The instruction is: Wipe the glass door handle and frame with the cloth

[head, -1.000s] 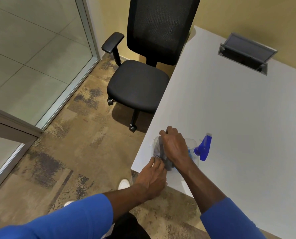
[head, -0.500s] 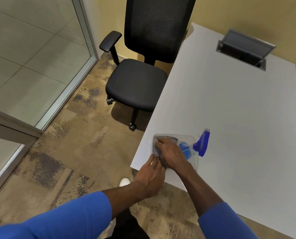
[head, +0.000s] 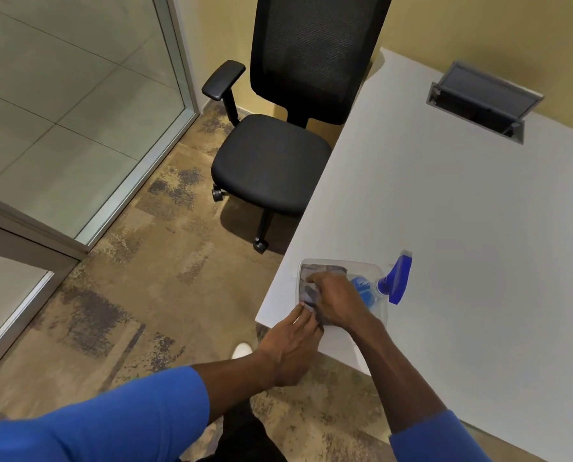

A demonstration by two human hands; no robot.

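Note:
A grey cloth (head: 308, 293) lies in a clear plastic container (head: 341, 263) at the near corner of the white table (head: 461, 211). My right hand (head: 336, 301) reaches down into the container, its fingers closed on the cloth. At the container's near rim my left hand (head: 290, 351) grips the edge with its fingertips, next to a dark fold of cloth. A spray bottle with a blue trigger (head: 396, 278) lies in the container, its head sticking out to the right. The glass wall with its metal frame (head: 135, 181) stands at the left. No door handle is in view.
A black office chair (head: 272, 161) stands between the glass wall and the table's left edge. A grey cable box with a raised lid (head: 481, 98) sits at the table's far side. Mottled brown carpet (head: 145, 295) covers the floor on the left.
My right hand has gone down from above the container into it, pressing the cloth inside. My left hand has stayed at the near rim.

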